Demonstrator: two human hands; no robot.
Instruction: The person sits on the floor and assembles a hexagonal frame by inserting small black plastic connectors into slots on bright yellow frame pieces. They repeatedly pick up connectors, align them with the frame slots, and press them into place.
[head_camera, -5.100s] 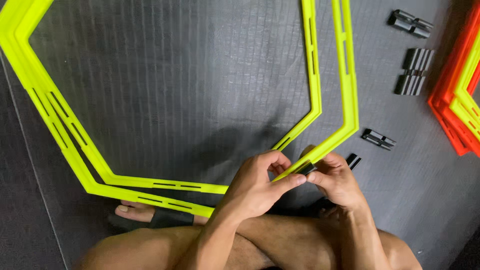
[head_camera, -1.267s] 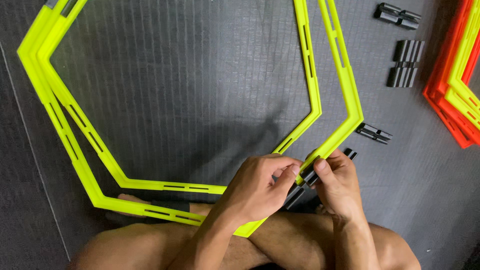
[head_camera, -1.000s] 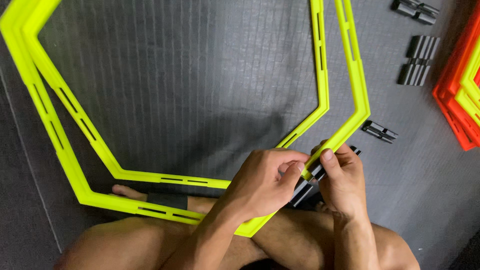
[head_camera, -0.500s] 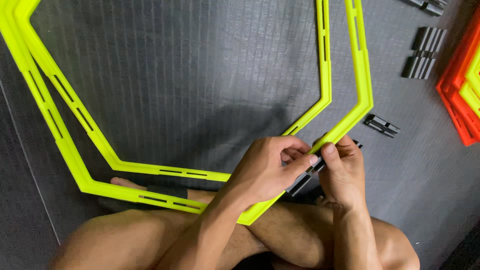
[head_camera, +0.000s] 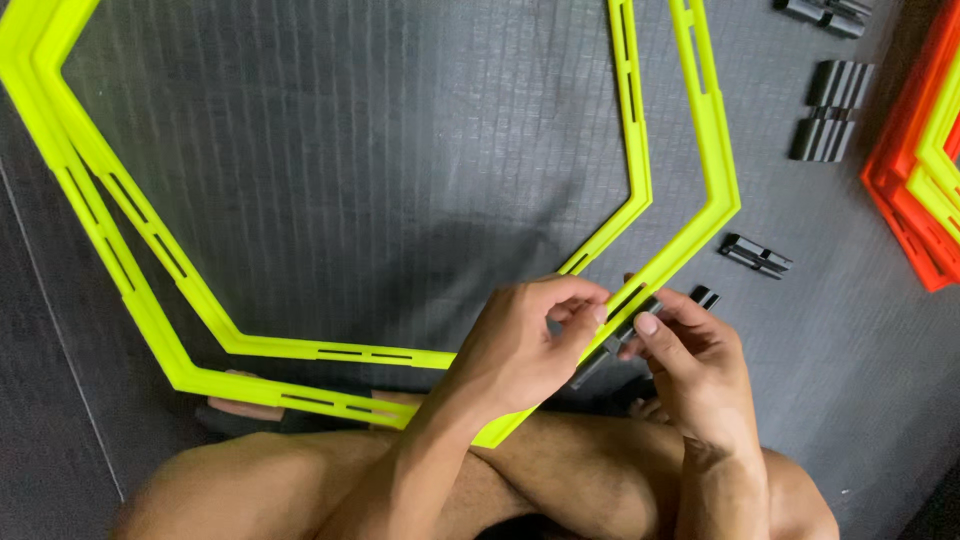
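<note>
While both hands (head_camera: 610, 345) pinch yellow frame (head_camera: 690, 250) | black clip (head_camera: 640, 318) between

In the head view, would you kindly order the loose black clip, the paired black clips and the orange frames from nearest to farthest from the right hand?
From the right hand:
1. Loose black clip, just up and right of it.
2. Paired black clips, farther up.
3. Orange frames, at the right edge, about as far as the paired clips, so hard to rank.
</note>
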